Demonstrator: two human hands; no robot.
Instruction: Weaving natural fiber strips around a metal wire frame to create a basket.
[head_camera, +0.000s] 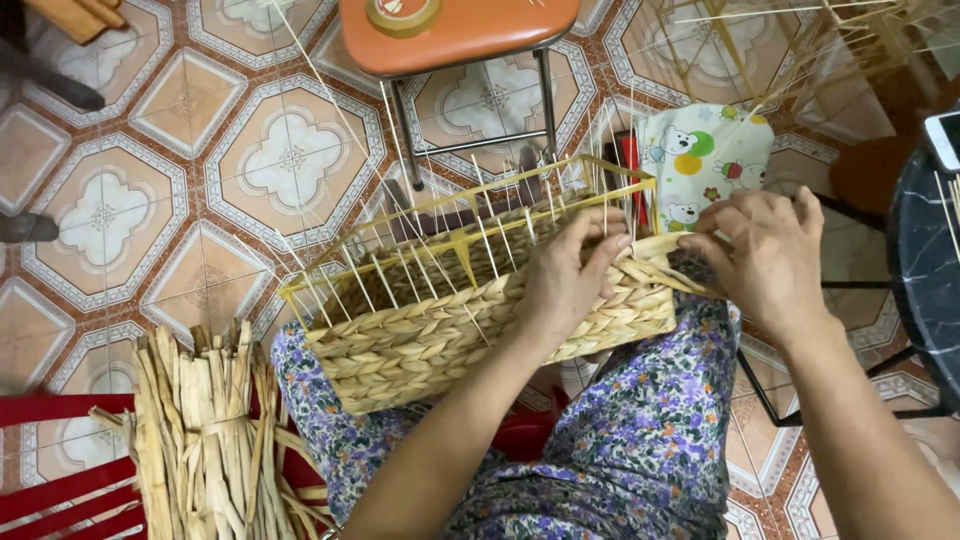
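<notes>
While both hands work at its far right corner, the half-woven basket (450, 320) lies across my lap on the flowered trousers (640, 430). Its long axis runs from lower left to upper right, the right end lying higher in the view. The open mouth tips up and away from me, towards the stool. Thin yellow frame rods (460, 205) outline the unfinished top, with pale uprights standing between them and the braided wall.

My left hand (575, 275) rests on the woven wall near the right end, its fingers curled shut over the top edge of the braid. My right hand (765, 255) sits just beside the corner, fingers closed on the braided straw strand (665, 262) that wraps around it.

A bundle of dried straw strips (205, 430) lies at lower left, on something red. An orange-seated stool (455, 35) with metal legs stands just beyond the basket. A cartoon-print cloth (705, 150) lies behind the right hand. The floor (200, 150) is patterned tile in terracotta, white and grey. At the right edge a dark round worktop (925, 260) carries a phone (945, 135).
</notes>
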